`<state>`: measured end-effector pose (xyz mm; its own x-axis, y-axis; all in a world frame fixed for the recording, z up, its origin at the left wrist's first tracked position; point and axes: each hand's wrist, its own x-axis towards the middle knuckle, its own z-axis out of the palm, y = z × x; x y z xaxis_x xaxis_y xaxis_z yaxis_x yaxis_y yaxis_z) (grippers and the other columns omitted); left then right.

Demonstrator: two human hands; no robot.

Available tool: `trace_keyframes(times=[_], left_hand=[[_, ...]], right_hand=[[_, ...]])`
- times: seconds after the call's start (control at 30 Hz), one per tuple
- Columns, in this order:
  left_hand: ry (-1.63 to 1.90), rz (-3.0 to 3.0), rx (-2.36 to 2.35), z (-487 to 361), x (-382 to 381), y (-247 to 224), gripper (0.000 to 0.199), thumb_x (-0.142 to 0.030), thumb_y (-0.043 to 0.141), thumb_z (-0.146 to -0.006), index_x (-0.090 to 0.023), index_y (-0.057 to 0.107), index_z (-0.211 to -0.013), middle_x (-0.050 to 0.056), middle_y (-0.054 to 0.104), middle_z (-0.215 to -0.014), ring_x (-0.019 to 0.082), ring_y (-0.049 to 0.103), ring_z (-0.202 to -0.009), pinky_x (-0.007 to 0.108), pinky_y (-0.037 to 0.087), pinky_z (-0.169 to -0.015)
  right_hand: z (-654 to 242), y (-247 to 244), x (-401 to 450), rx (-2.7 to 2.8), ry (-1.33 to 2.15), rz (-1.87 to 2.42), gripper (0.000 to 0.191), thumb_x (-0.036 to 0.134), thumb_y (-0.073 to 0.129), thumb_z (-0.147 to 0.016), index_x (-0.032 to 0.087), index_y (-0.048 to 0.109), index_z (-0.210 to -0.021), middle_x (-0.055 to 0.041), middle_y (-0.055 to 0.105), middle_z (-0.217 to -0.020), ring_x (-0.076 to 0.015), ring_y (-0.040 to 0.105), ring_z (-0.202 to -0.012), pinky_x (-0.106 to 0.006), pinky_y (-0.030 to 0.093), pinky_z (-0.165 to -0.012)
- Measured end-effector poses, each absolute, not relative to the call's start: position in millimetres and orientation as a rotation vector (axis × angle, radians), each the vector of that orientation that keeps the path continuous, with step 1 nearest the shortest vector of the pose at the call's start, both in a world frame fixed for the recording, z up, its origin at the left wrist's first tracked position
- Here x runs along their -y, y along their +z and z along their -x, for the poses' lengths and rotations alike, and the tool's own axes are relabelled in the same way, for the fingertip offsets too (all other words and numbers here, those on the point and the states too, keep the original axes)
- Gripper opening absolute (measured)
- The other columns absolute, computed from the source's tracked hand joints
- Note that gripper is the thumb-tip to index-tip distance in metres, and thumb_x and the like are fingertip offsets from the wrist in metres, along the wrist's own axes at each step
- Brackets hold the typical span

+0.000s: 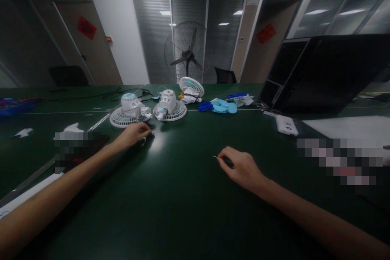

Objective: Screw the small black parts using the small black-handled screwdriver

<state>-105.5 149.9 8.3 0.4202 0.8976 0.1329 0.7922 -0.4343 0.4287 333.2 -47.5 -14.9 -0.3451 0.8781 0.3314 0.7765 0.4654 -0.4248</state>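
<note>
My left hand [136,133] reaches out over the table just in front of the white fan heads. Its thumb and fingers are pinched together at a small dark piece, too small to name. Lower and to the right, my right hand [242,167] is closed in a pinch on a thin, pale, needle-like stick [215,156], whose tip points left. Closest to my left hand is a fan head lying face down with a white motor housing [130,105]. A second fan head [168,103] lies beside it.
Behind them a third fan head [191,89] leans tilted. Light-blue fan blades [224,106] and dark-blue gloves [206,106] lie right of it. A white box-like device [286,125] and a large black case [329,75] stand on the right. Cables [122,92] run along the back left.
</note>
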Motion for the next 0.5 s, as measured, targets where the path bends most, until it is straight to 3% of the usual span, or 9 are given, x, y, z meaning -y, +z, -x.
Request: trace_keyframes(times=[0.17, 0.3, 0.5], left_hand=[[0.497, -2.369, -1.474, 107, -147, 12, 0.047, -0.059, 0.058, -0.09, -0.021, 0.076, -0.11, 0.011, 0.077, -0.109, 0.028, 0.071, -0.092, 0.035, 0.053, -0.076], [0.358, -2.405, -1.449, 101, -142, 14, 0.051, -0.062, 0.064, -0.086, -0.02, 0.075, -0.111, 0.011, 0.076, -0.103, 0.027, 0.07, -0.087, 0.033, 0.052, -0.072], [0.411, -2.414, -1.182, 56, -99, 7, 0.043, -0.056, 0.059, -0.095, -0.02, 0.073, -0.113, 0.008, 0.072, -0.102, 0.023, 0.066, -0.088, 0.032, 0.051, -0.073]], right_hand=[[-333, -17, 47, 2.214, 0.244, 1.365, 0.011, 0.023, 0.058, -0.103, 0.02, 0.067, -0.108, -0.0062, 0.07, -0.102, -0.0173, 0.069, -0.081, -0.028, 0.06, -0.067], [-334, -17, 46, 2.219, 0.234, 1.378, 0.011, 0.023, 0.058, -0.102, 0.019, 0.067, -0.106, -0.0063, 0.071, -0.102, -0.0172, 0.07, -0.08, -0.027, 0.06, -0.067], [-329, -12, 49, 2.232, 0.278, 1.333, 0.012, 0.023, 0.059, -0.102, 0.02, 0.069, -0.109, -0.0054, 0.07, -0.104, -0.0171, 0.069, -0.083, -0.027, 0.059, -0.07]])
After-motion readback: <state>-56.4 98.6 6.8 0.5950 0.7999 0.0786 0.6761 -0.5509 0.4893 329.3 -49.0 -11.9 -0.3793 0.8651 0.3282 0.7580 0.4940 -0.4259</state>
